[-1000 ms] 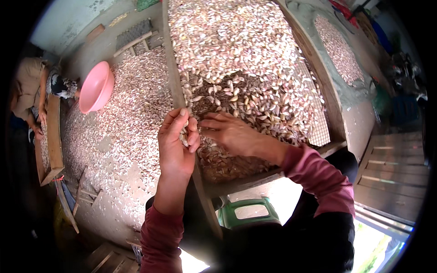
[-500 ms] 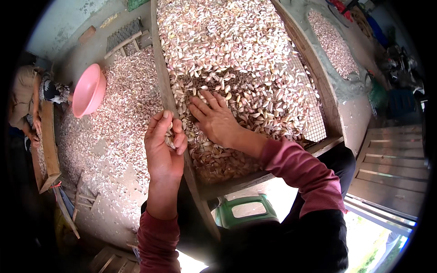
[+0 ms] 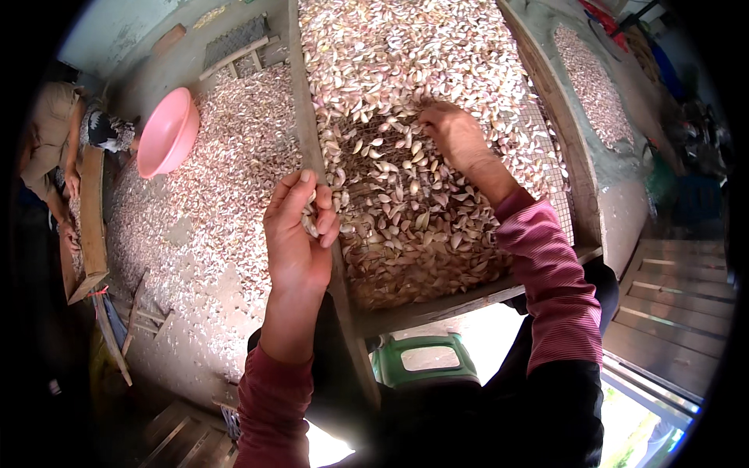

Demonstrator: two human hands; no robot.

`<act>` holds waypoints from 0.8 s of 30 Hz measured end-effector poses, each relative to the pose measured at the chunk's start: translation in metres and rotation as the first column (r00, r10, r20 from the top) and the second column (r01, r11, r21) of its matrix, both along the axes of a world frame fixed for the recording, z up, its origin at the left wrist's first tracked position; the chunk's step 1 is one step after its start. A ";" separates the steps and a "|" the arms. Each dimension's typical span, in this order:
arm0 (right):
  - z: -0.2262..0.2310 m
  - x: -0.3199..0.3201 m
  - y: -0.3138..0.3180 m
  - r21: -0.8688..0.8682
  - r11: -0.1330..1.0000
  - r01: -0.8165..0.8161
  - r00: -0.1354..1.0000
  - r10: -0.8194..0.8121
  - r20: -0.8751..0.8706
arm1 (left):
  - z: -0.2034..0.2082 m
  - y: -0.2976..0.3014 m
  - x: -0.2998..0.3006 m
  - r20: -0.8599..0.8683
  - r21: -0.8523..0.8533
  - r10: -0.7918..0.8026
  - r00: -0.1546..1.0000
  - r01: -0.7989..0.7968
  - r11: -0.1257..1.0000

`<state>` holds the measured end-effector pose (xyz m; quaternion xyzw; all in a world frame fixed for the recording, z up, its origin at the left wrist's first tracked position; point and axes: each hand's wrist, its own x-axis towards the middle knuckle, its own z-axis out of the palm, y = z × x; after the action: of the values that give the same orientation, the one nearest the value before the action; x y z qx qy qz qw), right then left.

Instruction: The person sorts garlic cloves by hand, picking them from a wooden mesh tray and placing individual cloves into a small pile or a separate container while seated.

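Note:
A long wooden-framed tray (image 3: 591, 204) with a wire mesh bottom holds loose garlic cloves (image 3: 413, 54), heaped thickly toward the far end. Nearer me they lie thinner, and mesh shows between them. Over the tray's left rail, my left hand (image 3: 300, 226) is curled palm up around a few garlic cloves, pale bits of which show between thumb and fingers. My right hand (image 3: 460, 140) reaches to the near edge of the thick layer. Its fingers are bent together down at the cloves; their tips, and anything in them, are hidden.
Cloves cover the floor to the left, beside a tilted pink basin (image 3: 170, 134). At far left another person's hands (image 3: 70, 210) work over a second wooden frame (image 3: 94, 226). A green plastic stool (image 3: 425, 360) stands under the tray's near end. More cloves (image 3: 593, 86) lie on a sheet at right.
My right hand has gone from lying flat with spread fingers to bent fingers, moving farther away and to the right. My left hand still holds its cloves. The view has shifted slightly.

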<state>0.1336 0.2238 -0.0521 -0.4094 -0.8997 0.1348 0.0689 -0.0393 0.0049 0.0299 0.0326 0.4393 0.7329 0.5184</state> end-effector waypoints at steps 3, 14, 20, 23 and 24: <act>0.006 0.011 -0.002 -0.049 0.999 0.024 0.973 -0.034 -0.228 | -0.003 0.000 0.001 0.009 0.024 -0.009 1.000 0.009 1.000; 0.027 0.009 -0.095 -0.749 0.635 -0.189 0.627 -0.509 -0.590 | -0.025 -0.009 0.031 0.037 -0.098 -0.211 0.977 0.213 0.972; 0.030 0.013 -0.117 -0.800 0.533 -0.273 0.509 -0.626 -0.591 | -0.028 -0.010 0.046 0.030 -0.139 -0.290 0.957 0.291 0.947; 0.027 0.022 -0.114 -0.832 0.502 -0.234 0.515 -0.662 -0.544 | -0.030 -0.009 0.048 0.023 -0.130 -0.294 0.956 0.294 0.947; 0.029 0.024 -0.114 -0.846 0.484 -0.223 0.502 -0.688 -0.525 | -0.031 -0.007 0.049 0.016 -0.135 -0.297 0.955 0.296 0.946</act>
<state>0.1577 0.1101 -0.0235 -0.4096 -0.4844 0.7128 0.2992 0.0100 -0.0024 -0.0008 0.0647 0.4796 0.6150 0.6226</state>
